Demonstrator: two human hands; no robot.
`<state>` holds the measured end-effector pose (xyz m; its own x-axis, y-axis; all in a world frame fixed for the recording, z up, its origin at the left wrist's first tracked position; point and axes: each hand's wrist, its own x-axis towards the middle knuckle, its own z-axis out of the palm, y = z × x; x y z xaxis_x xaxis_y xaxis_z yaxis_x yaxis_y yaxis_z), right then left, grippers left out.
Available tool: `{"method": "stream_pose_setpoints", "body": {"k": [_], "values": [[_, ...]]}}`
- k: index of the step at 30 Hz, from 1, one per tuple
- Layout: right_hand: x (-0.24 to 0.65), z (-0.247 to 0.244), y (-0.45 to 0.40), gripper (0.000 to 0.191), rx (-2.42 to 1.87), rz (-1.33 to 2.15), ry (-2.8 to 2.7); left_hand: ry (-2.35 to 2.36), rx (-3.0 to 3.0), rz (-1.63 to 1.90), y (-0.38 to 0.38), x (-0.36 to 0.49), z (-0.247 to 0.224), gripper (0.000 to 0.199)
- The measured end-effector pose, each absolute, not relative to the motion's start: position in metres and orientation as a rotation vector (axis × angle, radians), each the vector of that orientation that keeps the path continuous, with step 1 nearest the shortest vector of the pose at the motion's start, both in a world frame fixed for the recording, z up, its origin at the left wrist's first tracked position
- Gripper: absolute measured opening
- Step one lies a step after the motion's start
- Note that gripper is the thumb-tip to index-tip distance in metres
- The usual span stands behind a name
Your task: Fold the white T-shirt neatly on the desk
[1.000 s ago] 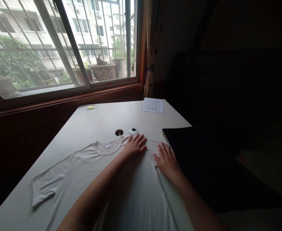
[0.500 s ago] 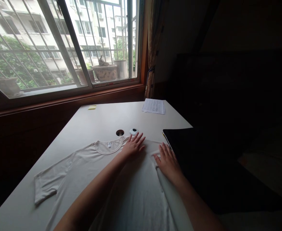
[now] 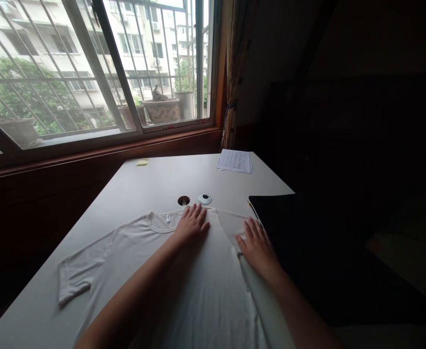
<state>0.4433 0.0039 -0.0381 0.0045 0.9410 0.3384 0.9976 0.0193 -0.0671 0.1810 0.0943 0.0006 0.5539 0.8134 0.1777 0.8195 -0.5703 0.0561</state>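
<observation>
A white T-shirt (image 3: 125, 261) lies spread on the white table (image 3: 162, 177), its collar towards the far side and a small label inside the neck. My left hand (image 3: 192, 223) rests flat on the shirt's shoulder beside the collar, fingers stretched out. On the sleeve at the right lies my right hand (image 3: 256, 242), palm down with its fingers extended, partly covering that sleeve. The opposite sleeve (image 3: 74, 276) is laid out to the left, with some creases near its hem.
Beyond the collar are a round cable hole (image 3: 184, 200) and its white cover (image 3: 204, 199). A black cloth-like item (image 3: 293, 232) covers the table's right edge. Papers (image 3: 235, 161) and a yellow sticky note pad (image 3: 142, 162) lie at the far edge, below a barred window (image 3: 89, 72).
My left hand has slid left along the shoulder towards the collar, uncovering more of the shoulder seam. My right hand stays on the right sleeve. The view has shifted slightly.
</observation>
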Motion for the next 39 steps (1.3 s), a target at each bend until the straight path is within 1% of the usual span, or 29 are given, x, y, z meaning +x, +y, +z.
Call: {"method": "stream_pose_setpoints", "body": {"k": [7,13,16,22,28,34,39], "values": [[0.442,-0.036,0.002,0.065,-2.024,-0.273,-2.013,-1.439,-2.705,-0.292,0.101,0.184,0.002,0.062],[0.439,-0.032,0.001,0.066,-2.052,-0.253,-2.006,-1.488,-2.573,-0.366,0.082,0.187,0.009,0.055],[0.440,-0.032,0.001,0.065,-2.035,-0.255,-2.003,-1.517,-2.536,-0.374,0.077,0.185,0.011,0.054],[0.442,-0.035,0.002,0.064,-2.013,-0.278,-2.018,-1.560,-2.513,-0.351,0.090,0.180,0.006,0.056],[0.442,-0.036,0.002,0.065,-1.992,-0.280,-2.012,-1.574,-2.516,-0.342,0.095,0.180,0.003,0.052],[0.443,-0.040,0.002,0.066,-1.994,-0.288,-2.003,-1.429,-2.576,-0.365,0.081,0.184,0.018,0.047],[0.445,-0.044,0.003,0.066,-1.994,-0.293,-1.993,-1.172,-2.757,-0.405,0.041,0.186,0.029,0.049]]}}
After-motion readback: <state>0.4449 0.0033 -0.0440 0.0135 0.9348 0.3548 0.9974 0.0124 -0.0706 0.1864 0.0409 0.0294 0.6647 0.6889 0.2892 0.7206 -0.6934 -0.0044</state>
